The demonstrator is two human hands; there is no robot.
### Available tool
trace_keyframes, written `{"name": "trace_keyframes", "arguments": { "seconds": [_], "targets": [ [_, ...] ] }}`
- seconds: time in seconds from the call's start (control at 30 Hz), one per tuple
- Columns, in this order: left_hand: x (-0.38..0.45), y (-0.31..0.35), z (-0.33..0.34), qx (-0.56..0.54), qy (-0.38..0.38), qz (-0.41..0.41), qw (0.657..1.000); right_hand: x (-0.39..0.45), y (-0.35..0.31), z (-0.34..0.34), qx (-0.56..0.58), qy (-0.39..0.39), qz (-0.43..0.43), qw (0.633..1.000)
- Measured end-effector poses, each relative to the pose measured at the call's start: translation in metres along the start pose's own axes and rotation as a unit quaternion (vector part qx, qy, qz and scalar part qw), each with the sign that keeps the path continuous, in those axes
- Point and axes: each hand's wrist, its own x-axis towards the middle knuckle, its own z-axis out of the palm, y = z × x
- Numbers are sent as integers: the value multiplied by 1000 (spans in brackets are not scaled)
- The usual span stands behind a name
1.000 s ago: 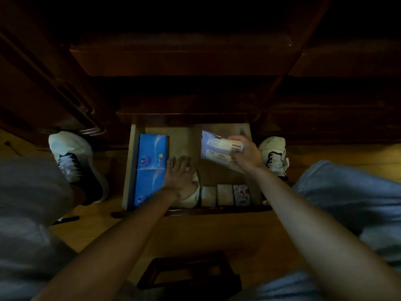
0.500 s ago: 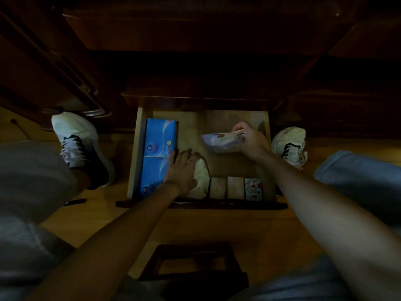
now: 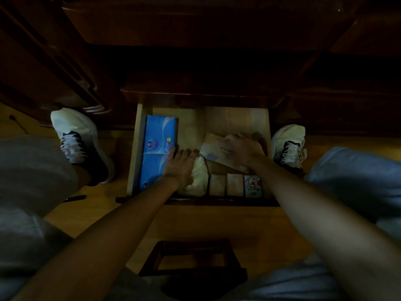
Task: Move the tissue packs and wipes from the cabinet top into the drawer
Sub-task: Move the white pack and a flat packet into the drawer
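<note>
Wipes pack (image 3: 221, 152) lies in the open drawer (image 3: 135, 148), right hand (image 3: 243, 148) flat on it, fingers spread. Left hand (image 3: 180, 166), fingers straight, rests on a pale tissue pack (image 3: 198, 179) beside the blue packs (image 3: 157, 148).

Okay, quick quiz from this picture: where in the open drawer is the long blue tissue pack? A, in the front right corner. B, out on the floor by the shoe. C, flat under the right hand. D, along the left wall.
D: the blue tissue pack lies lengthwise against the drawer left wall, beside the left hand.
</note>
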Motion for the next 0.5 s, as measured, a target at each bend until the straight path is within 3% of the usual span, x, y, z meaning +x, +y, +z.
{"name": "trace_keyframes", "arguments": {
  "seconds": [0.13, 0.3, 0.5],
  "targets": [
    [-1, 4, 2, -31, -5, -3, 999, 5, -9, 16, -27, -58, -22, 998],
    [13, 20, -2, -67, 96, 10, 993, 6, 1, 20, -45, -43, -43, 997],
    [17, 13, 7, -59, 51, 12, 997, 5, 6, 21, -132, -73, -55, 987]
  ]
}}
